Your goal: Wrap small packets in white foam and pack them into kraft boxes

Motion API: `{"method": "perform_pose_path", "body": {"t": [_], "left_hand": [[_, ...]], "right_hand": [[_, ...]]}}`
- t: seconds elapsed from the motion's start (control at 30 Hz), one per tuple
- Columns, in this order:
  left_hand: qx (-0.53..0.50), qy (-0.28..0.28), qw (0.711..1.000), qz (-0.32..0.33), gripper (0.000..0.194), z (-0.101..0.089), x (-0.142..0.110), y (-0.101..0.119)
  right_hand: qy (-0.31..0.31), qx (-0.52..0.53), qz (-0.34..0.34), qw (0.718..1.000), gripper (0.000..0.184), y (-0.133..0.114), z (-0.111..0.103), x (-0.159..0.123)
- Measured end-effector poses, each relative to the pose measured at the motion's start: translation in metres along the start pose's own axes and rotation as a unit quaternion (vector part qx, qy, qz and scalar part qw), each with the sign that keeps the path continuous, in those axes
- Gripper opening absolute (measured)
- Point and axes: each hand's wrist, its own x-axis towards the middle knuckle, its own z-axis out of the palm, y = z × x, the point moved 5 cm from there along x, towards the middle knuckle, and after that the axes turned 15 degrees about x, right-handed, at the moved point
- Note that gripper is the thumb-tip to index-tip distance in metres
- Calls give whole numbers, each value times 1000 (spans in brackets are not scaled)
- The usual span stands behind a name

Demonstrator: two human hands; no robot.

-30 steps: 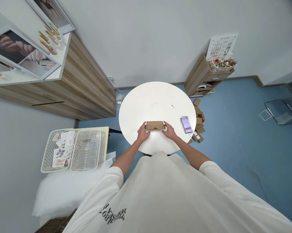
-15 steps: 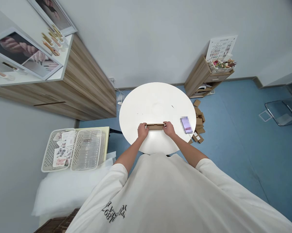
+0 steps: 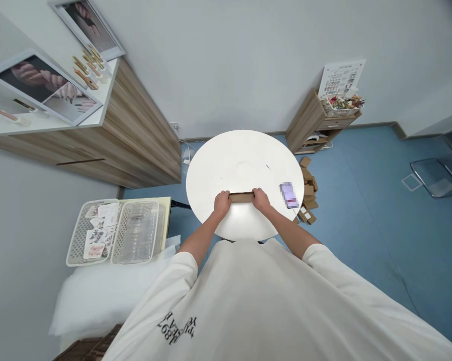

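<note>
Cardboard box (image 3: 241,198), brown, narrow and oblong, with a dark line along its far edge, at the near part of a round white surface (image 3: 244,160). The left hand (image 3: 221,202) pinches its left end and the right hand (image 3: 261,199) its right end, fingers curled at the far corners. Phone (image 3: 289,195), pixelated and purplish, lies on the surface to the right of the right hand. Brown cardboard pieces (image 3: 308,190) lie on the blue floor (image 3: 361,200) beside the surface; two white baskets (image 3: 116,233) stand to the left.
</note>
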Motion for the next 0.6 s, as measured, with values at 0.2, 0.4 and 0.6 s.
{"method": "perform_pose_path", "body": {"t": [0.2,0.4,0.6], "left_hand": [[4,-7,1000,5,16,-3,-3,2],[11,-4,1000,17,22,-2,-6,0],[15,21,997,67,46,4,-17,-6]], "right_hand": [[-13,-10,9,1000,26,-4,1,0],[-11,1,6,1000,30,-3,1,2],[-20,31,-56,998,50,8,3,-10]]}}
